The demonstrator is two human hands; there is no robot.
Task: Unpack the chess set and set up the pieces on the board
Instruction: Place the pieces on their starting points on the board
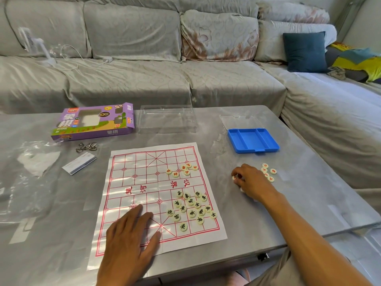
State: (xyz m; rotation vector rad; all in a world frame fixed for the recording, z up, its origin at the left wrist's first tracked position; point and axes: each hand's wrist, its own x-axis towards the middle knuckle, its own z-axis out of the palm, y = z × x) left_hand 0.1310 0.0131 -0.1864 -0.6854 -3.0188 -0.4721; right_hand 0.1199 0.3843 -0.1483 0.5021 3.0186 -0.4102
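A paper xiangqi board with red lines lies flat on the grey table. My left hand presses flat on its near left part, fingers spread. Several black-lettered round pieces lie bunched on the board's near right squares. Several red-lettered pieces sit on its far right squares. My right hand is on the table right of the board, fingers curled round red-lettered pieces. A few more loose red pieces lie just beyond that hand.
A blue tray lies at the table's far right, a clear plastic box behind the board. The purple game carton, metal rings, a small booklet and clear wrapping lie at left. A sofa stands behind.
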